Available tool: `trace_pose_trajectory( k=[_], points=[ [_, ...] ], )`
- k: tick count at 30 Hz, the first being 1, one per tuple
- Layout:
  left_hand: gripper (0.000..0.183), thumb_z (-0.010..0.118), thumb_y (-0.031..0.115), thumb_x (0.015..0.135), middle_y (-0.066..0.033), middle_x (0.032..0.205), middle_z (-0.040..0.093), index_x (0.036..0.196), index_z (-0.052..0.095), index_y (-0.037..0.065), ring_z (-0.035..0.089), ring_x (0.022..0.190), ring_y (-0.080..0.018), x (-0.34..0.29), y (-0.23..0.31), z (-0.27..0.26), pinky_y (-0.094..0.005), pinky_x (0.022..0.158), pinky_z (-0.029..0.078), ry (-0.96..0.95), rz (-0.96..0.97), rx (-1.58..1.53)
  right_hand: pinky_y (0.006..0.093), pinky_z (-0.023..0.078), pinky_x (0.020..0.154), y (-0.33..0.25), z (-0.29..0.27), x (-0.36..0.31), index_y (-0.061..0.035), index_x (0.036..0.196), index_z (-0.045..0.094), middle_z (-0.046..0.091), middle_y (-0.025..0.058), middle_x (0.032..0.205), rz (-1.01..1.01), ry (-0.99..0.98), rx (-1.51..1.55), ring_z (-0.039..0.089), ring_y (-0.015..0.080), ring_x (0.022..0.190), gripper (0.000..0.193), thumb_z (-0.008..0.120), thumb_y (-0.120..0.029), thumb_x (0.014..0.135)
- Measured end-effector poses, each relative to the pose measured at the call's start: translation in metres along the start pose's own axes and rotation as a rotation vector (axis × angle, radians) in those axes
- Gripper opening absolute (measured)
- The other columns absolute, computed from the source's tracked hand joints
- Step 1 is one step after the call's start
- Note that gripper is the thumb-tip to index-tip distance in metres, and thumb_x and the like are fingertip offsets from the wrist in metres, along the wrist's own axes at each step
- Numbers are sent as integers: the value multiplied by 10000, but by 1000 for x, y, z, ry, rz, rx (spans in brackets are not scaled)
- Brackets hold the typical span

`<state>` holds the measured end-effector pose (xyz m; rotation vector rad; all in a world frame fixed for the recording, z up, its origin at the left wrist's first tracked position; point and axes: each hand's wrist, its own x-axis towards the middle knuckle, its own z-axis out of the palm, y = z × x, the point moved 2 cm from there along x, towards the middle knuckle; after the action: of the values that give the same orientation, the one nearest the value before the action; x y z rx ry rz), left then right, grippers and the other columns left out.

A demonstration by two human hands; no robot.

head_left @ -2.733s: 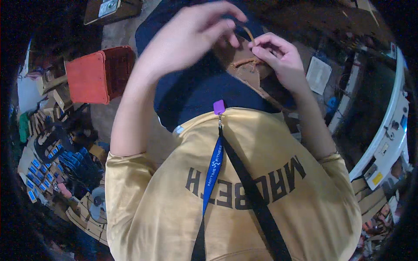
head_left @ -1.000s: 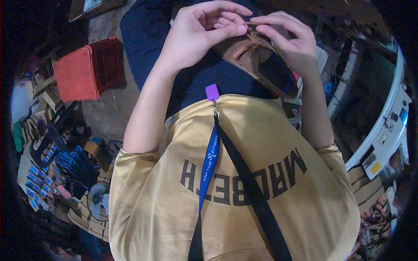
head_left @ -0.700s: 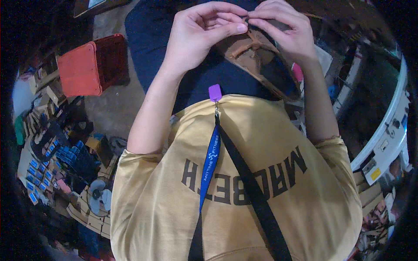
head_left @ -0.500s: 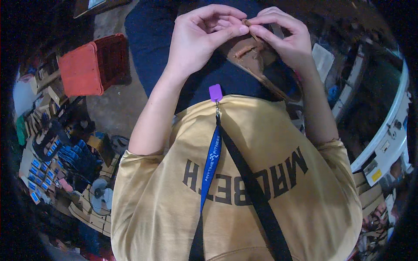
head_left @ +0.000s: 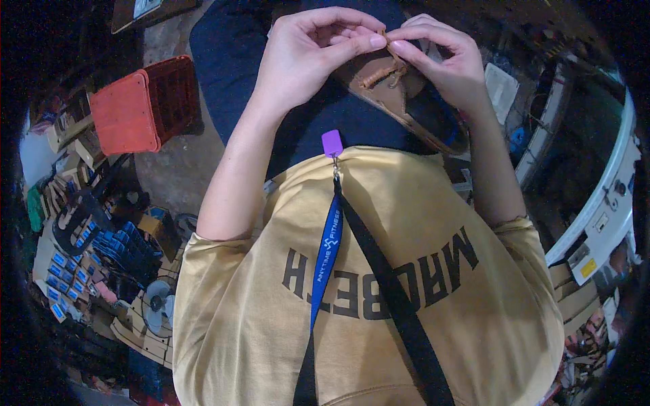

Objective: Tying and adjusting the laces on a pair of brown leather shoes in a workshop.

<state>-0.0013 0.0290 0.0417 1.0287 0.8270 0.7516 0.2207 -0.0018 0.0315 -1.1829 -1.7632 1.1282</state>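
A brown leather piece, which looks like a shoe, rests over my dark trousers. A coiled brown lace or cord lies along its upper edge. Above it, my left hand pinches the end of a thin brown lace between thumb and forefinger. The thumb and fingers of my right hand close on the same lace, so the fingertips of both hands nearly meet. Part of the leather piece is hidden behind my right hand and wrist.
At the left on the floor stands a red plastic stool or crate. Below it are stacks of small boxes and a fan. A white-edged machine or tub curves along the right. A lanyard with a purple tag hangs over my shirt.
My hands stay almost in place at the lace, with a slight shift of the fingers. The lace tip between them looks a little different; the leather piece has hardly moved.
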Motion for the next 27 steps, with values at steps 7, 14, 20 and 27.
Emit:
trace_pose_trajectory(
  k=[7, 14, 20, 27],
  points=[
    [137, 766, 57, 942, -61, 946, 771, 1047, 771, -31, 693, 860, -81, 0, 1, -1, -230, 794, 551, -3, -2, 116, 290, 494, 867, -1, 0, -2, -11, 1026, 778, 704, 66, 967, -54, 0, -30, 641, 169, 936, 134, 776, -54, 899],
    [120, 763, 63, 946, -56, 922, 771, 1023, 779, -28, 687, 848, -81, -1, -3, 1, -235, 788, 549, -2, -23, 80, 285, 490, 865, -3, -4, -7, -15, 1034, 780, 698, 63, 968, 54, -30, -32, 635, 162, 936, 141, 773, -52, 899],
    [165, 798, 132, 922, -80, 1013, 789, 1039, 805, 16, 720, 934, -118, -2, -9, 1, -268, 859, 577, 68, 66, 296, 289, 495, 877, -3, -8, -9, -17, 1049, 785, 709, 67, 983, 41, -48, -5, 646, 166, 951, 155, 771, -48, 898],
    [117, 757, 73, 952, -51, 916, 770, 1014, 782, -23, 676, 830, -77, 0, -2, 0, -233, 778, 542, 27, -14, 83, 301, 504, 877, -7, -9, -5, -16, 1048, 783, 715, 68, 992, -30, -85, -39, 653, 180, 957, 168, 780, -26, 880]
  ],
)
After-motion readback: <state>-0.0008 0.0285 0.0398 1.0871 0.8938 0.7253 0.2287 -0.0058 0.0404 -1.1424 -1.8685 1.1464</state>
